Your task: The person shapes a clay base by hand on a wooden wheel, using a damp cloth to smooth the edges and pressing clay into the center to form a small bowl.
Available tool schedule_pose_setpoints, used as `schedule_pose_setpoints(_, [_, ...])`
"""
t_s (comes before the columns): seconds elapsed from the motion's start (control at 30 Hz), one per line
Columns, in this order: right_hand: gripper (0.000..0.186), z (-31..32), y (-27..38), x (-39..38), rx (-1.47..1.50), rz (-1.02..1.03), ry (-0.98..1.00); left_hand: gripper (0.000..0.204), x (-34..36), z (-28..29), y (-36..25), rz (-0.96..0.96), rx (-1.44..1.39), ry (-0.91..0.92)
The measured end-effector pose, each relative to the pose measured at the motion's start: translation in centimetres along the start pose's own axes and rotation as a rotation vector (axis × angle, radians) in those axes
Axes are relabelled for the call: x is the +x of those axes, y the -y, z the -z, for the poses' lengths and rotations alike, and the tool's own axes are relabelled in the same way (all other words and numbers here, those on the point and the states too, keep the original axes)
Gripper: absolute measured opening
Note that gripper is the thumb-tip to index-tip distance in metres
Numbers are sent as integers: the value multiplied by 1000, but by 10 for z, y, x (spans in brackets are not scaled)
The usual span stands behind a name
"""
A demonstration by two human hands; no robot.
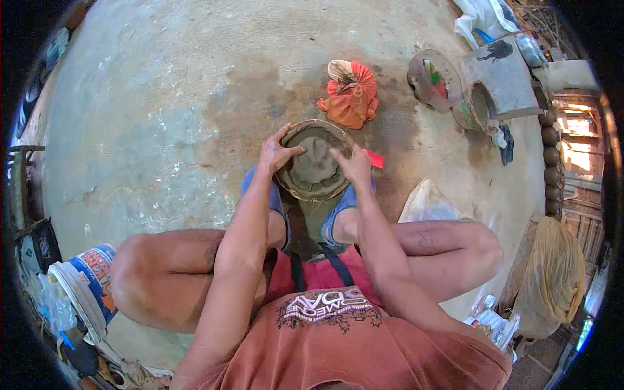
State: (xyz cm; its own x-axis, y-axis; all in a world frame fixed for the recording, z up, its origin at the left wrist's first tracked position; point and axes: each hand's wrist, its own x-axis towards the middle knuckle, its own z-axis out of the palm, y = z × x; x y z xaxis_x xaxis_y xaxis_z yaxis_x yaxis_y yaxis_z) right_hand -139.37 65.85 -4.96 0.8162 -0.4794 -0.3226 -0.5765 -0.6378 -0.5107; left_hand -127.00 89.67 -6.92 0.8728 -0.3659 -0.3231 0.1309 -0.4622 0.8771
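A shallow round mould (pixel 305 194) with a pale rim sits between my feet. Its inside is lined with wet grey clay (pixel 313 159), pressed into an uneven, lumpy surface. My left hand (pixel 278 155) grips the rim on the left, fingers along the outside and thumb over the clay. At the right rim is my right hand (pixel 355 164), its thumb blurred over the clay and its other fingers partly hidden at the outer edge. A flat red piece (pixel 374 158) lies just beside the right hand. Beyond the mould rests a bunched orange and red cloth bundle (pixel 351 97).
Farther right stand a clay-stained round basin (pixel 434 81), a bucket-like container (pixel 480 107) and a grey block (pixel 504 78). A white bucket (pixel 78 286) is beside my left knee. Near my right knee are a pale sack (pixel 429 203) and a covered yellowish bundle (pixel 551 276).
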Motion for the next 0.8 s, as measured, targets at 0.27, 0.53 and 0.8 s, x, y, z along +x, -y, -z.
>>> schedule_pose_setpoints(0.27, [91, 7, 3, 6, -16, -126, -86, 98, -2, -12, -6, 40, 0, 26])
schedule_pose_setpoints(0.53, [99, 21, -14, 40, 38, -145, 139, 98, -3, -11, -17, 48, 38, 11])
schedule_pose_setpoints(0.8, [103, 4, 25, 24, -80, -160, -78, 101, 8, -23, -13, -14, 273, -42])
